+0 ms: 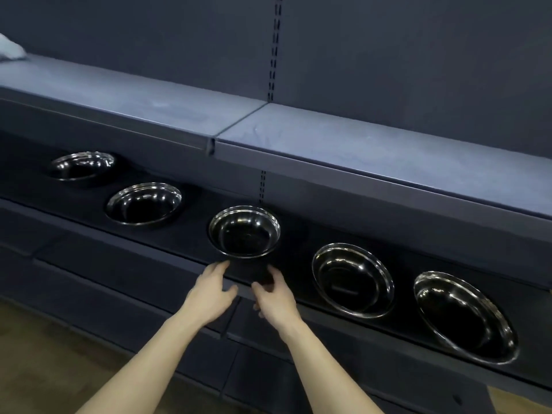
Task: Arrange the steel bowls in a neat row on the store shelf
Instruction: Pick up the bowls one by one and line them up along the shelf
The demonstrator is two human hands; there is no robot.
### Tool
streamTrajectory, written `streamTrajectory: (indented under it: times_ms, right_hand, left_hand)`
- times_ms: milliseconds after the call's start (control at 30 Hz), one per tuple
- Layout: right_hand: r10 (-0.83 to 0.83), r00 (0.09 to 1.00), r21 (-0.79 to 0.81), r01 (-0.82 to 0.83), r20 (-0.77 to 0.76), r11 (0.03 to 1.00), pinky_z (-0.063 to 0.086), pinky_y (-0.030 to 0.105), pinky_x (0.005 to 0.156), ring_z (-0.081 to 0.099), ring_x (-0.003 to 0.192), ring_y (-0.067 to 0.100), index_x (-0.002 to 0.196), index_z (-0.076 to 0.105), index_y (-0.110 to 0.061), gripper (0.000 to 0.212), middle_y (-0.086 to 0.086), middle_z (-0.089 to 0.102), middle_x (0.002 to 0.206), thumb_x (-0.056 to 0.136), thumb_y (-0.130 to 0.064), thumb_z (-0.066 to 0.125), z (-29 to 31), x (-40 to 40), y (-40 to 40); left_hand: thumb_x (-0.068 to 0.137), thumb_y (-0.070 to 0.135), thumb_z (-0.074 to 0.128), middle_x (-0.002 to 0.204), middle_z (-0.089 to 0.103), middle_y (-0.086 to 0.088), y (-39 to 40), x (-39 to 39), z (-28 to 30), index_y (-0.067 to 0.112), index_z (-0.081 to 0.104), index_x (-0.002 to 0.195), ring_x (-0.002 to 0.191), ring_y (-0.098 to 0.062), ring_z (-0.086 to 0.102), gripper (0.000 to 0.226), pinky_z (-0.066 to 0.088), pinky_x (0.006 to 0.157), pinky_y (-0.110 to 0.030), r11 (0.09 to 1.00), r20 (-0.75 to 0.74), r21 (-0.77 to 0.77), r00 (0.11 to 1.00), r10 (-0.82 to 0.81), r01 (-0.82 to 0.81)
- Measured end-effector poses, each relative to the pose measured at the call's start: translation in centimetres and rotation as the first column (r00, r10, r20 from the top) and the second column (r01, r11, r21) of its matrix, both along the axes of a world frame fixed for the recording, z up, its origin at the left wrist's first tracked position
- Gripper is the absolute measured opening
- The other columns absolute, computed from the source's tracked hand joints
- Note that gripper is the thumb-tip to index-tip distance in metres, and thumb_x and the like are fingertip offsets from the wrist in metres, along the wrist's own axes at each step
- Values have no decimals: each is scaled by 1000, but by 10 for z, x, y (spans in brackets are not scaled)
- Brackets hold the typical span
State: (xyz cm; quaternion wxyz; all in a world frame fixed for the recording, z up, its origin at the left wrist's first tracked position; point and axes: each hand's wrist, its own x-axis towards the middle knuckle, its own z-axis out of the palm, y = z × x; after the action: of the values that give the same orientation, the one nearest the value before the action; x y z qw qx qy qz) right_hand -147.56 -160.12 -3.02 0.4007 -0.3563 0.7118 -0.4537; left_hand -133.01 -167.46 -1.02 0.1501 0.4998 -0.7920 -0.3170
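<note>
Five steel bowls sit in a row on the dark lower shelf [125, 258], under the lighter blue upper shelf [373, 144], all spaced apart with none touching. From the left: first bowl [81, 165], second bowl [144, 203], middle bowl [244, 231], fourth bowl [352, 279], and fifth bowl [465, 317] way over on the right. Both hands are just in front of the middle bowl at the shelf's front edge. The left hand [209, 294] and right hand [276, 297] are close together, fingers loosely spread and relaxed, not gripping anything. Neither one looks to be touching the bowl.
</note>
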Motion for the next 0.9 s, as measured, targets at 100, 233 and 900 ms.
streamTrajectory:
  times_ms: [100,233,900]
  right_hand:
    - [38,997,29,-36,-62,999,54,44,104,65,120,25,160,24,-40,72,0,64,135,96,-38,57,-1,12,-26]
    - [31,992,39,-27,-126,999,45,36,113,52,137,22,163,15,-37,71,-3,48,154,102,-30,52,2,16,-53]
    - [-268,924,-6,277,-272,961,53,27,92,64,106,8,141,49,-27,46,-8,67,121,97,-33,62,-10,43,-10]
  left_hand:
    - [93,32,58,157,31,-5,-25,18,2,20,28,154,141,-24,35,68,37,111,-39,999,-8,-3,999,40,-40]
    - [93,34,57,158,28,-5,-48,34,1,21,25,154,143,-24,33,70,36,113,-40,998,-19,21,998,58,-57]
    - [92,25,60,147,41,-9,-62,24,9,24,32,149,133,-24,42,64,38,94,-31,995,-95,28,991,-95,98]
